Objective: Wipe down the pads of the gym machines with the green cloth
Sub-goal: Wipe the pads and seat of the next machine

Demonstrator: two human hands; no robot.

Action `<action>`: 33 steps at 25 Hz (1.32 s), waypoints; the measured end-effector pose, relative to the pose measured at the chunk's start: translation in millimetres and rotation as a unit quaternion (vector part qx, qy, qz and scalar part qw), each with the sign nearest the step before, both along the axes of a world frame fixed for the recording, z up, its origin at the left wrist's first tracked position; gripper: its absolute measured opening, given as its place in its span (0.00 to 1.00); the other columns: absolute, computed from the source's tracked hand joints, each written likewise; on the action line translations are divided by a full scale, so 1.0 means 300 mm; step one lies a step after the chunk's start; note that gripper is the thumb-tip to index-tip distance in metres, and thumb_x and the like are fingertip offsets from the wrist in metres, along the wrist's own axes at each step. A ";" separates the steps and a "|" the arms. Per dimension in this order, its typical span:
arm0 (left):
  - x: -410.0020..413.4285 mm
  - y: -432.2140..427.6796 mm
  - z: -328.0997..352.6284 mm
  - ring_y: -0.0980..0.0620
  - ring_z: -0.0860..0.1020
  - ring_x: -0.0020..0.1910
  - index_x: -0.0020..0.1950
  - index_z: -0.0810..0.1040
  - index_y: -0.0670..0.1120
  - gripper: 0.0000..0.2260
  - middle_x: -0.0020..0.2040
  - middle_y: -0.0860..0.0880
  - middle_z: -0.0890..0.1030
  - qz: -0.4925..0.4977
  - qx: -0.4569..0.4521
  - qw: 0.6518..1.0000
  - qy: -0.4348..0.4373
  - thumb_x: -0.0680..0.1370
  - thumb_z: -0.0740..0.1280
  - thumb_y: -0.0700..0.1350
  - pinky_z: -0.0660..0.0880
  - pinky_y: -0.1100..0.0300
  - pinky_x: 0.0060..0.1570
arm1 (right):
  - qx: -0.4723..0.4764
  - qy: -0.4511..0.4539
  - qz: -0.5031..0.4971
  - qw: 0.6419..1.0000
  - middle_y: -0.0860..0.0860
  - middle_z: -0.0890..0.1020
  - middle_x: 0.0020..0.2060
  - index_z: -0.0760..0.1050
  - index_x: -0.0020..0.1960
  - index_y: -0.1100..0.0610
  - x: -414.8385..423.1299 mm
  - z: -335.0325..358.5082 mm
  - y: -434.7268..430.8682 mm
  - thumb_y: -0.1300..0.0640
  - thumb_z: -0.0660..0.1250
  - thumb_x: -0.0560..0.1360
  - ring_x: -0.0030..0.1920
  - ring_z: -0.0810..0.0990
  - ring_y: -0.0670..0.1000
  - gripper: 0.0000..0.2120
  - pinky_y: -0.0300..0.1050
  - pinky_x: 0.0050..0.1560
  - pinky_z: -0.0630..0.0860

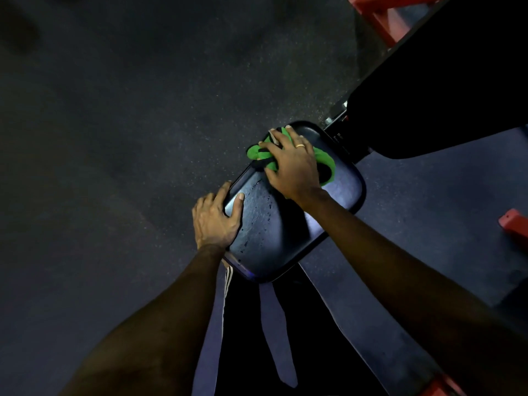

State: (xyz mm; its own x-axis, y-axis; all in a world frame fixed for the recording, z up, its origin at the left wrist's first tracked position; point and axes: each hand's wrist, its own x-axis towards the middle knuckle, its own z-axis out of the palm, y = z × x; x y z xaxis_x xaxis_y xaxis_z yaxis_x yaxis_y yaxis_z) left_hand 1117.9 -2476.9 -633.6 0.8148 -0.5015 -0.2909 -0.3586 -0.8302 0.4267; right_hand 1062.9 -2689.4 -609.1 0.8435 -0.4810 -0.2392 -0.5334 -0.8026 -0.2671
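Observation:
A black padded seat point(274, 224) of a gym bench lies in the middle of the head view, with small drops of liquid on its surface. The green cloth point(324, 160) is bunched on the far half of the seat. My right hand point(291, 164) lies flat on the cloth with fingers spread, pressing it onto the pad. My left hand point(215, 218) holds the seat's left edge, thumb on top and fingers curled over the side. A longer black back pad point(443, 90) continues up to the right.
Dark speckled rubber floor point(114, 138) surrounds the bench. Red metal frame parts show at the top right point(380, 15), right edge point(514, 224) and bottom right point(440, 385). My legs in dark trousers with white stripes point(227, 284) stand just below the seat.

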 end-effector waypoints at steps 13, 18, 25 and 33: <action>0.000 0.009 -0.005 0.42 0.77 0.55 0.73 0.74 0.53 0.28 0.51 0.44 0.81 -0.011 -0.052 0.999 0.012 0.79 0.58 0.67 0.72 0.42 0.60 | -0.022 -0.007 -0.089 0.996 0.51 0.64 0.78 0.63 0.78 0.49 -0.336 0.007 0.157 0.45 0.60 0.74 0.77 0.62 0.59 0.33 0.61 0.73 0.64; 0.004 0.010 -0.010 0.41 0.77 0.58 0.73 0.74 0.52 0.29 0.56 0.44 0.82 -0.012 -0.070 0.997 0.021 0.79 0.58 0.67 0.73 0.42 0.60 | -0.002 0.019 -0.426 0.904 0.51 0.60 0.79 0.60 0.79 0.50 -0.333 0.020 0.319 0.47 0.60 0.74 0.79 0.57 0.59 0.34 0.65 0.72 0.63; 0.001 0.011 -0.004 0.41 0.78 0.57 0.73 0.74 0.50 0.28 0.57 0.43 0.82 -0.016 -0.087 0.996 0.022 0.80 0.59 0.65 0.73 0.42 0.61 | 0.078 -0.073 -0.491 0.864 0.55 0.61 0.79 0.64 0.78 0.52 -0.397 0.004 0.323 0.55 0.64 0.78 0.78 0.60 0.62 0.28 0.66 0.71 0.66; 0.002 0.010 -0.008 0.40 0.78 0.55 0.72 0.75 0.48 0.27 0.56 0.42 0.82 -0.023 -0.091 0.996 0.013 0.81 0.58 0.64 0.73 0.43 0.57 | 0.118 -0.103 -0.564 0.811 0.53 0.57 0.80 0.57 0.80 0.48 -0.399 0.022 0.537 0.40 0.61 0.80 0.75 0.64 0.62 0.32 0.63 0.72 0.67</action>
